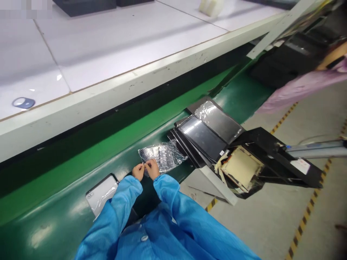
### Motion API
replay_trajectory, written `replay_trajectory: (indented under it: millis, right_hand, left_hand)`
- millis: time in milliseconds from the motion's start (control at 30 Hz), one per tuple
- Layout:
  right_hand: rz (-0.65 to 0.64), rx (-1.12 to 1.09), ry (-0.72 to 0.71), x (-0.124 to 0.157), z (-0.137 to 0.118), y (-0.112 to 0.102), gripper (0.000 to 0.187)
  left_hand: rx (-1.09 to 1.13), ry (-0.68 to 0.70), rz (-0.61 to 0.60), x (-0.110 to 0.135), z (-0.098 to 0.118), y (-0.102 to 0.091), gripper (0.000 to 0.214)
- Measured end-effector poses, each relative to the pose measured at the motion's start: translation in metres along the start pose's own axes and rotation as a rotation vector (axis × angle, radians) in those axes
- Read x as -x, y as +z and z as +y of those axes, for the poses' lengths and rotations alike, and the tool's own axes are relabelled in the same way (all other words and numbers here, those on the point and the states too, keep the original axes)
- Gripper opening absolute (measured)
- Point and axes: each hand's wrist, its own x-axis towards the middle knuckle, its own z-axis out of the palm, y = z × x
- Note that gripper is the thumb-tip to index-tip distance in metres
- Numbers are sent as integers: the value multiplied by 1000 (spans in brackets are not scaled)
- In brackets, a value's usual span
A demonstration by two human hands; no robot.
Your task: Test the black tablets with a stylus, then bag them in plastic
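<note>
Work at the clear plastic bag is judged to be at an early stage: dark, silvery-looking parts are seen within its film, and none can be made out as taken out. Whether an opening has been made cannot be told. The bag is laid flat on the green table, just beside the stack of dark panels; a pale tablet, partly covered by shiny film, is set apart near the left sleeve. At the bag's near edge, the fingers of the left hand and right hand are brought tip to tip, each nearly closed in a pinch. Something tiny and pale seems to be gripped between them, but whether it is a corner of the bag or a separate piece cannot be told.
</note>
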Motion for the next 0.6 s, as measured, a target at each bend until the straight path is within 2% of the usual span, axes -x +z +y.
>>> replay_trajectory:
  millis: [67,167,233,300,367,500,600]
  right_hand:
    - [-17,8,-16,1,-1,-4,26]
    - [-72,6,-83,10,-12,-12,25]
    - [-135,-10,-150,18,-29,-11,22]
    - [-225,-35,-228,29,-53,2,20]
    - [-343,-58,-318,41,-81,28,19]
    - [-597,-60,-509,70,-134,108,16]
    - [-717,-10,-594,87,-157,162,16]
  left_hand:
    - [-52,23,44,4,1,5,17]
    - [-106,55,175,20,4,8,12]
    - [-132,98,273,40,4,0,31]
    - [-168,157,359,69,0,-23,41]
    - [-219,195,455,109,-12,-59,37]
    - [-324,125,686,193,-60,-142,33]
    - [-357,33,748,228,-98,-178,36]
